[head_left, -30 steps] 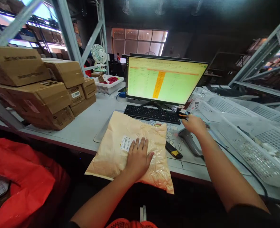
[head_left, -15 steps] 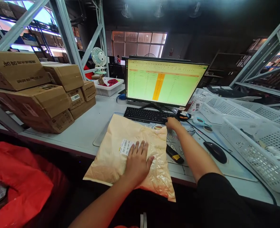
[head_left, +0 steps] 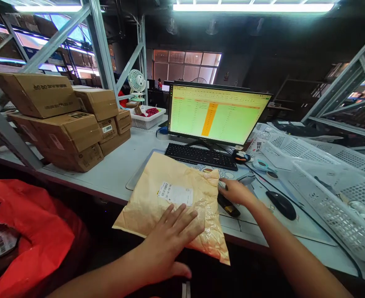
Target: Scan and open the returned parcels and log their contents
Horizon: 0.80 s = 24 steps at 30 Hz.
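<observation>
A tan padded mailing bag (head_left: 149,194) with a white barcode label (head_left: 175,193) lies flat over the front edge of the desk. My left hand (head_left: 170,231) rests on its near part, fingers spread and thumb hanging past the bag's edge. To the right of the bag, a black and yellow utility knife (head_left: 230,207) lies on the desk mat. My right hand (head_left: 235,191) is at the knife's far end, fingers curled down on it; the bag's edge partly hides the fingertips.
A black keyboard (head_left: 201,155) and a lit monitor (head_left: 219,114) stand behind the bag. On the right are a mouse (head_left: 281,205), its cable and white perforated baskets (head_left: 334,215). Cartons (head_left: 67,132) are stacked left. A red bag (head_left: 30,240) hangs low left.
My right hand has come back from the keyboard to the knife. My left hand has slid nearer me on the bag, uncovering the label. The view has tilted up slightly.
</observation>
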{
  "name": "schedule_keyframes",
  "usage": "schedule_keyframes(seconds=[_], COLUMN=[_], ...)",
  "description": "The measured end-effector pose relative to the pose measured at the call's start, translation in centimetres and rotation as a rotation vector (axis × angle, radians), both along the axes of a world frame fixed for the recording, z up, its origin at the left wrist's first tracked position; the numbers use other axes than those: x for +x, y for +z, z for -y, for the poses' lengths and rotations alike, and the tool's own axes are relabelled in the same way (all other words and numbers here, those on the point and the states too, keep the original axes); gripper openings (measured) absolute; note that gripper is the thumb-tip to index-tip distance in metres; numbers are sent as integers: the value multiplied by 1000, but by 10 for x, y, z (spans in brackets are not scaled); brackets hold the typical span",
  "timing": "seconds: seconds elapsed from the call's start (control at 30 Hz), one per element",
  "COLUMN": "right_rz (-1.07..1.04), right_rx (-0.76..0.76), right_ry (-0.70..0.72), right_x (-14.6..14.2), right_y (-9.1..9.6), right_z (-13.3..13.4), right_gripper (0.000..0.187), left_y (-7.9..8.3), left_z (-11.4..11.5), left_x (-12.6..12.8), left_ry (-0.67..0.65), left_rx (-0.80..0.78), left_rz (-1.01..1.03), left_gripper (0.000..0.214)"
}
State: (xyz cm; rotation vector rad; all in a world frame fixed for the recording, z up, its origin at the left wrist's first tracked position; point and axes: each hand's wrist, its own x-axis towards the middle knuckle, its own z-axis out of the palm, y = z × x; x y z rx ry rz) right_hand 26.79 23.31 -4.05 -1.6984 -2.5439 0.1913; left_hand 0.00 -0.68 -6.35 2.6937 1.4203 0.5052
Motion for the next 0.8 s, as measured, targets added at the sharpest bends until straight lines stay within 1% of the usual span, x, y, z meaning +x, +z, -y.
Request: schedule_keyframes(seconds=[0.03, 0.07, 0.1, 0.13, 0.17, 0.2, 0.23, 0.27, 0.3, 0.37, 0.43, 0.5, 0.53, 0.6, 0.63, 0.73, 0.8], right_rz=[0, 2, 3, -1, -7, -14, -21, -29, -39, -67, -111, -169, -193, -290, -372, -686, -816], right_rx=[-3, -5, -6, -1, 5, 11, 17, 21, 27, 42, 67, 109, 129, 151, 162, 222, 278], right_ry=[20, 35, 45, 47, 42, 34, 24, 15, 4, -22, -70, -125, -146, -174, -179, -173, -124], right_x=[3, 4, 3, 1, -3, -7, -11, -15, -18, -20, -16, -7, -3, 5, 6, -2, -17], right_y=[-4, -7, -9, -11, -12, -13, -13, -14, -14, -12, -4, 13, 24, 51, 65, 109, 133], right_z=[16, 30, 42, 52, 60, 66, 70, 73, 74, 72, 64, 52, 46, 39, 38, 47, 57], right_gripper=[54, 56, 57, 56, 54, 52, 50, 48, 47, 49, 52, 54, 55, 57, 57, 51, 54], left_y=[-11, -23, -33, -39, -40, -37, -27, -12, 7, 53, 101, 144, 161, 185, 193, 205, 210], left_z=[5, 6, 3, -1, -7, -13, -19, -23, -27, -31, -33, -36, -39, -48, -54, -73, -85], left_x=[-6, -11, -16, -21, -26, -32, -37, -43, -49, -63, -79, -94, -99, -102, -99, -79, -60], left_ry=[16, 41, 56, 62, 62, 66, 82, 113, 162, 299, 475, 595, 649, 702, 688, 550, 471], left_rx=[12, 38, 76, 123, 176, 227, 272, 310, 338, 365, 358, 362, 382, 380, 355, 250, 224], left_rz=[-52, -95, -126, -139, -134, -115, -88, -57, -33, -13, -36, -66, -73, -104, -128, -224, -274], left_gripper=[109, 104, 91, 74, 60, 53, 50, 48, 47, 43, 35, 29, 28, 28, 28, 27, 26])
